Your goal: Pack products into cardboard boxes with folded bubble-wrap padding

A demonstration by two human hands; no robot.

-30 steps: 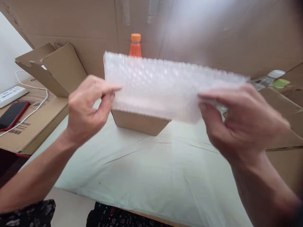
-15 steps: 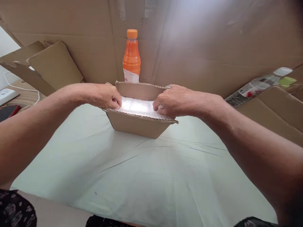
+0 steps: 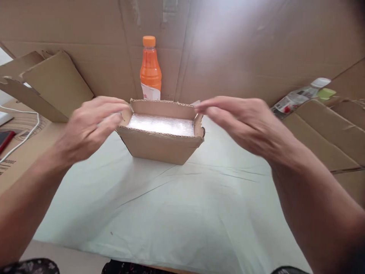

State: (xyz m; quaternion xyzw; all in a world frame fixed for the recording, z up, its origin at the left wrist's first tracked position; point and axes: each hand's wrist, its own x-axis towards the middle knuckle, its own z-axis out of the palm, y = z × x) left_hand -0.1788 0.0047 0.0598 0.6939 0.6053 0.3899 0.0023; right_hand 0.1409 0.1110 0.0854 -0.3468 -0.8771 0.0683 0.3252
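A sheet of clear bubble wrap (image 3: 161, 124) lies inside the small brown open-topped cardboard box (image 3: 158, 146), below its rim. By the box's ends, the left hand (image 3: 88, 127) and right hand (image 3: 242, 121) are held loosely open, nothing seen gripped. The wrap is best pressed lightly and evenly, without the box being bowed outward.

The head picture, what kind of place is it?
Probably an indoor work spot, perhaps at home: an open box rests on a pale cloth, with a phone at the left edge.
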